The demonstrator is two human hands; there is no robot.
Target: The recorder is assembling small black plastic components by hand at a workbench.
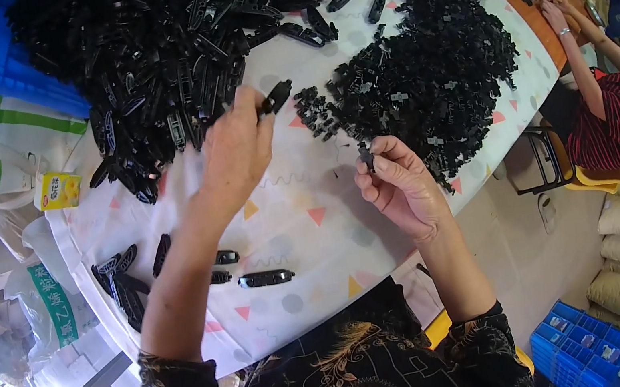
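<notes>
My left hand [234,149] is closed on an elongated black plastic part [278,97], which sticks out past the fingertips toward the right. Between thumb and fingers, my right hand [406,182] pinches a small black plastic clip [366,155]. Both hands are raised over the patterned white tablecloth [301,187], apart from each other. Beyond the right hand spreads a heap of small black clips [437,76]. A larger pile of elongated black parts [144,66] lies past the left hand. Nearer my body rests a long black part [266,278], with several others beside it.
A loose group of black parts [122,284] lies at the table's left edge. A yellow box [58,190] stands near the left corner. At the right, a person in a striped shirt [610,117] works at an orange table [542,19]. Blue crates [581,345] sit on the floor.
</notes>
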